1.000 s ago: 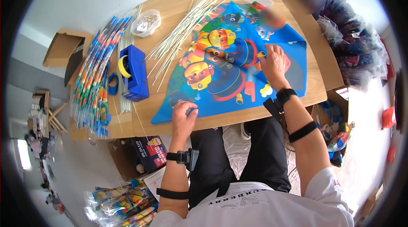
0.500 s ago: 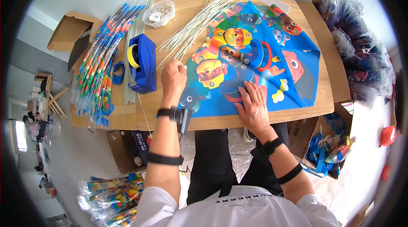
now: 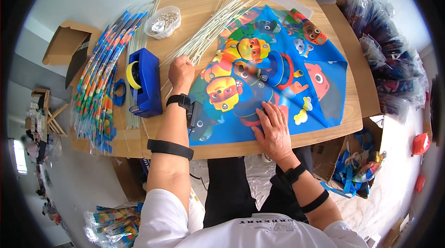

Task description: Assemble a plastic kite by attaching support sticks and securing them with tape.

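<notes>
White rods (image 3: pixel 204 34): thin, light and springy, fanned on the wooden table (image 3: pixel 204 2) at 11 o'clock from the kite sheet (image 3: pixel 273 71); likely to roll and snap if bent, so take one near its end. Left hand (image 3: pixel 181 70) is closed in a fist at the bundle's near ends, probably pinching one, though the view is too small to confirm. Blue tape dispenser (image 3: pixel 146 83) sits at its 9 o'clock. Right hand (image 3: pixel 273 127) lies flat, fingers spread, pinning the limp, slippery sheet at its 6 o'clock edge.
</notes>
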`<state>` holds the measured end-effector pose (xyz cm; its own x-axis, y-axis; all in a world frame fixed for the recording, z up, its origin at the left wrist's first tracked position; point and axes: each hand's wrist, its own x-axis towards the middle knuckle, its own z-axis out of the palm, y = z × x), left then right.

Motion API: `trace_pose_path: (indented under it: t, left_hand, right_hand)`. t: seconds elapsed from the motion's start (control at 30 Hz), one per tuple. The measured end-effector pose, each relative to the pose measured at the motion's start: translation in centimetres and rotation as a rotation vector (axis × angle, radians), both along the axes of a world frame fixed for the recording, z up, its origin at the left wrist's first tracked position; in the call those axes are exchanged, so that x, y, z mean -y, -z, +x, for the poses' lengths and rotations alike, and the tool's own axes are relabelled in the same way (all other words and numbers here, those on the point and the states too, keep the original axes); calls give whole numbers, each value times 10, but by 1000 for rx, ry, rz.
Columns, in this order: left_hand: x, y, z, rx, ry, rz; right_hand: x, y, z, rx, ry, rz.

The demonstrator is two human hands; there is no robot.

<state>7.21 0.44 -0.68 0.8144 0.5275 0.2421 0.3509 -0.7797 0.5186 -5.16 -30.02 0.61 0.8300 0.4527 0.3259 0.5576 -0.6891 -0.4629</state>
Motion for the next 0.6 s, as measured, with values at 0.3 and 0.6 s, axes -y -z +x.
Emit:
trace_pose_path:
  t: [0.3, 0.6]
  left_hand:
    - [13, -42, -52, 0, 395, -148]
    - [83, -25, -173, 99, 576, 122]
  right_hand:
    - [13, 10, 3, 19, 29, 422]
    - [12, -1, -4, 97, 126, 384]
